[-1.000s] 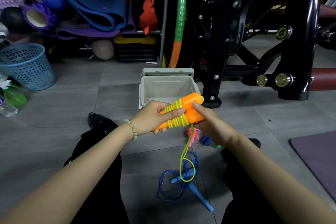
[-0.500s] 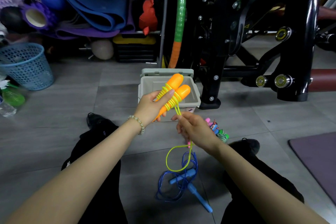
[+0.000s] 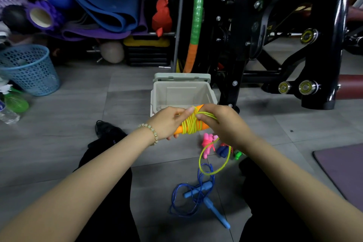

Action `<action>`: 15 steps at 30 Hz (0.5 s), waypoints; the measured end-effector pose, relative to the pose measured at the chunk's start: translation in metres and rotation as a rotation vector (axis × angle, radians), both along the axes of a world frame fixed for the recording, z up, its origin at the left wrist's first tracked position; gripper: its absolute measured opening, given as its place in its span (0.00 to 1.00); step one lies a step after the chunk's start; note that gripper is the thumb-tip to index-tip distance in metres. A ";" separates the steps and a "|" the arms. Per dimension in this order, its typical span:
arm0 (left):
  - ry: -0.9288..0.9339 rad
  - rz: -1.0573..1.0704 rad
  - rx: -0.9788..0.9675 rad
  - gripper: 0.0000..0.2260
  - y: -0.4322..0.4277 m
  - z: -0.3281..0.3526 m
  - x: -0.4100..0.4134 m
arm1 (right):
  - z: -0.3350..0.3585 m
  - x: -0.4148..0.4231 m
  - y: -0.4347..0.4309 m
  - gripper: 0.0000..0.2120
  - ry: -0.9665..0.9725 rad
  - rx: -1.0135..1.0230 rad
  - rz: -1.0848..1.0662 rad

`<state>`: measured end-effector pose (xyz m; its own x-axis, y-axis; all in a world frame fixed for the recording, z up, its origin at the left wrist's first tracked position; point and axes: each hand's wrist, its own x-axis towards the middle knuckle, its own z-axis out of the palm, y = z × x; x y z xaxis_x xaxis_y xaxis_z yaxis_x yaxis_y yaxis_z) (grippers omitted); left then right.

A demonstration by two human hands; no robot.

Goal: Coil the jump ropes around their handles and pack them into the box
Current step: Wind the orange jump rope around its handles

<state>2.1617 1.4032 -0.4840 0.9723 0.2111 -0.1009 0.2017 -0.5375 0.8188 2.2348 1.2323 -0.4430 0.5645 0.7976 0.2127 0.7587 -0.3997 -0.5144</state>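
My left hand (image 3: 169,122) grips the orange handles (image 3: 204,126); my right hand (image 3: 222,124) pinches the yellow cord (image 3: 189,124). Short tail left to wind, near blue rope (image 3: 196,196) uncoiled, far box (image 3: 182,94) seemingly empty.

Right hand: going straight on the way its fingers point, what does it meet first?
Probably the orange handles wound with yellow rope, gripped by the left hand; the right hand sits right beside them.

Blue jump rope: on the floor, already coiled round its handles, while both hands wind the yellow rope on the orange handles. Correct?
No. In the head view the blue jump rope lies loose and tangled on the floor, not coiled. The rest holds: the left hand grips the orange handles, the right hand winds the yellow rope on them.
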 end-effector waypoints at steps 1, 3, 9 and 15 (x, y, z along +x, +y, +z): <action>0.011 -0.011 0.005 0.34 -0.001 0.001 -0.001 | 0.000 0.001 -0.002 0.10 -0.004 0.026 -0.008; 0.023 -0.046 -0.008 0.36 -0.002 0.008 -0.005 | 0.001 -0.001 -0.005 0.11 -0.003 0.071 -0.027; 0.059 -0.188 0.019 0.18 -0.004 0.021 -0.006 | 0.003 -0.002 -0.007 0.09 0.024 0.089 -0.041; 0.094 -0.279 0.344 0.14 -0.010 0.028 -0.013 | 0.012 0.000 -0.010 0.10 -0.153 -0.051 0.132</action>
<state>2.1484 1.3936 -0.4562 0.9867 -0.0215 -0.1614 0.0751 -0.8193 0.5685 2.2344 1.2224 -0.4313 0.4184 0.8745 0.2452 0.8739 -0.3141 -0.3710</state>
